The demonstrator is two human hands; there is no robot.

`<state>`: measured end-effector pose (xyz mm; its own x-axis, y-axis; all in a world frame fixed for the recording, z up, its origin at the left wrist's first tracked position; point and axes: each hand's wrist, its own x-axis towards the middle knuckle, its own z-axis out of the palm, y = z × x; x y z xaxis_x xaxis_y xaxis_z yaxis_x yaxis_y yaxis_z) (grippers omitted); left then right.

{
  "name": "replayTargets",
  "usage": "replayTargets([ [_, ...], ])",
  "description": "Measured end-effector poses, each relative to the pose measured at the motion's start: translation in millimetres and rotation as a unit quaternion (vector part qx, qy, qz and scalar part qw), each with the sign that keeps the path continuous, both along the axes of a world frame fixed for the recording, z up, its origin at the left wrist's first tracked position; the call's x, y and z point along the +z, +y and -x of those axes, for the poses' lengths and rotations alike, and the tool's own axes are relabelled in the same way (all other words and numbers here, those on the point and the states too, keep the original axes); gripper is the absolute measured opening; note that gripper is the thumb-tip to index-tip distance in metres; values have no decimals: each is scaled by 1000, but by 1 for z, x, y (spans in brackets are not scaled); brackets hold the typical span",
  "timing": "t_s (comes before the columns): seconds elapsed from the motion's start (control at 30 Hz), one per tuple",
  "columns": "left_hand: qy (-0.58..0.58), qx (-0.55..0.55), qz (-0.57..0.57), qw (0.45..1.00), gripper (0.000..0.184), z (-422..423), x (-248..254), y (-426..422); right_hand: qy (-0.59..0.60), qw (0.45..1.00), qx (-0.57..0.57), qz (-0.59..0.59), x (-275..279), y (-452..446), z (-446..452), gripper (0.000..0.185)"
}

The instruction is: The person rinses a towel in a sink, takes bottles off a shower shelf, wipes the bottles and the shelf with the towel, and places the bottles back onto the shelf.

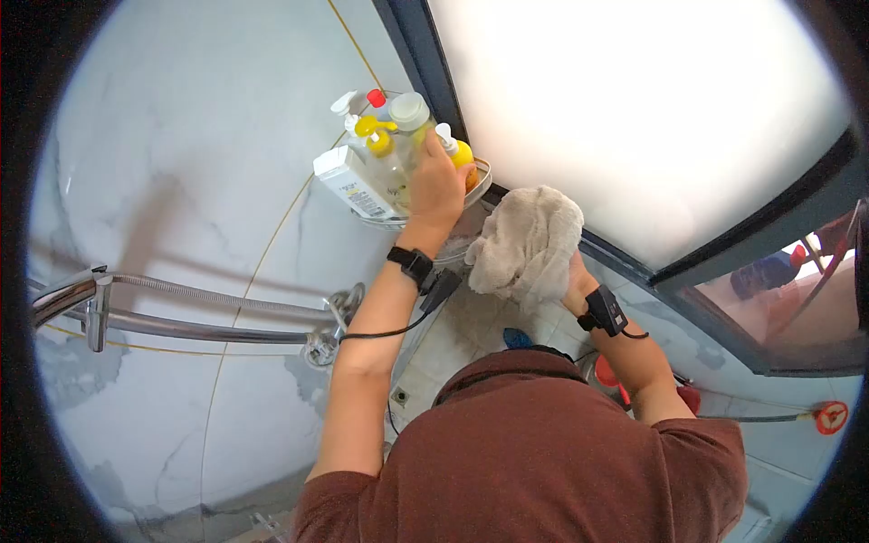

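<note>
Bottles (384,168) crowd left hand (436,188); dark frame (429,69) alongside.

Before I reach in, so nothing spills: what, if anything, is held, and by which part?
The right hand holds the cloth by its right side; the left hand is at the pale-lidded jar, grip unclear.

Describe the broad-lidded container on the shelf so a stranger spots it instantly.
Start at the marbled wall, where it meets the dark frame of the bright panel; the shelf sits in that corner. On it, by the left hand, stands the container. Its broad, round, pale lid sets it apart from the pump tops, small red cap and boxy white pack nearby.
</note>
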<state>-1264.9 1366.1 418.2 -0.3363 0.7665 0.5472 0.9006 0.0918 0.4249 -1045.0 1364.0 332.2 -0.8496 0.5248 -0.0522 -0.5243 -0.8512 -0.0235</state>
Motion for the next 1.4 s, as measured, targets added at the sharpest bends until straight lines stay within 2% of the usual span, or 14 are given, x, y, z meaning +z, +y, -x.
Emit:
replayTargets([
  [0.13,-27,47,66,996,75,4,-11,18,15,1000,26,8,5,3,-1,40],
  [0.2,-16,71,78,994,74,1,-14,23,-191,911,-83,-357,21,-2,-9,40],
  [0.27,-15,83,89,992,73,-4,-17,23,-193,910,-79,-359,16,-2,-12,40],
  [0.33,-17,82,94,992,71,-5,-19,26,14,999,33,-3,5,7,-5,40],
  [0.43,5,31,39,999,63,-8,-21,21,31,999,41,-4,11,10,-1,41],
  [0.53,-49,35,-50,997,60,-18,-14,11,-7,994,17,-106,5,19,1,45],
  [0.63,54,-46,-113,991,57,-23,16,-10,-1,997,34,-71,22,18,-2,49],
  [0.73,66,-144,-81,984,59,-44,50,-38,-92,992,19,-87,25,19,-1,54],
  [0.83,-99,-232,-86,964,63,-63,10,-45,-20,990,68,-124,8,26,12,53],
  [0.87,-279,-267,-66,920,70,-77,-1,-50,-64,984,43,-160,5,20,15,52],
  [1.03,-320,-199,-40,925,74,-87,-32,-67,-257,914,-62,-307,27,-16,16,41],
  [1.07,-297,-193,-32,935,73,-85,-33,-69,-267,858,-114,-424,-13,-4,23,37],
  [1.17,-308,-186,5,933,66,-80,-39,-72,-374,802,-139,-444,-32,-4,18,34],
  [1.4,-213,-110,168,956,49,-81,-58,-90,-268,876,-270,-295,3,-23,21,37],
])
